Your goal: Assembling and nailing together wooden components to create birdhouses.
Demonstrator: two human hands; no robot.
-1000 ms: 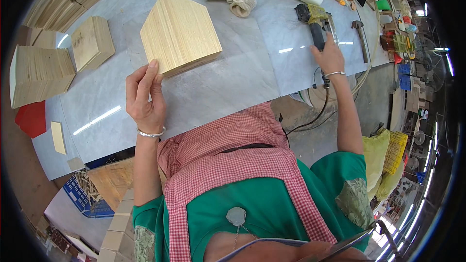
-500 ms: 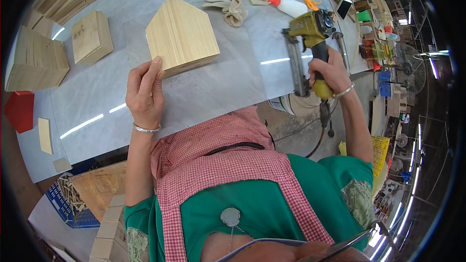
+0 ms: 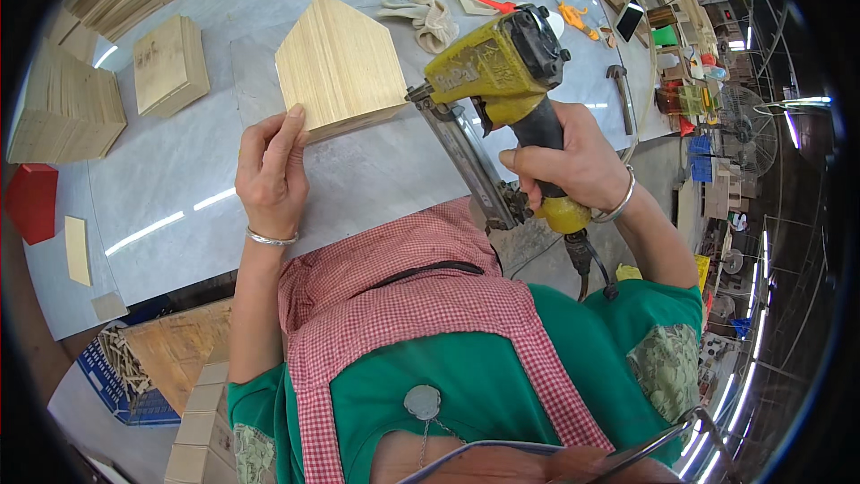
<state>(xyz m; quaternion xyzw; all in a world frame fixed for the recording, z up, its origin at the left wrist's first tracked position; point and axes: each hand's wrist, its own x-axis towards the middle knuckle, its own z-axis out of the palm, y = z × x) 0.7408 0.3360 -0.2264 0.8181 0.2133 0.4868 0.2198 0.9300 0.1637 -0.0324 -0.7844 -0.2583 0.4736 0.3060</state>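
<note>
A house-shaped wooden box (image 3: 340,63) lies on the grey table, its pointed end facing away. My left hand (image 3: 273,161) pinches its near left corner, fingertips pressed on the top face. My right hand (image 3: 582,161) is wrapped round the black handle of a yellow nail gun (image 3: 488,72). The gun is raised at the right of the box, its nose at the box's right edge; I cannot tell whether they touch. An air hose hangs from the gun's lower end.
Stacks of wooden boards (image 3: 67,108) stand at the left, with a smaller board stack (image 3: 170,67) beside them. Behind the gun lie a work glove (image 3: 430,22), a hammer (image 3: 621,94) and a phone (image 3: 630,20). A red pentagonal piece (image 3: 32,204) is at the far left.
My right hand has brought the nail gun leftward and up, close to the box's right edge. The box has shifted very slightly right with my left hand still at its corner.
</note>
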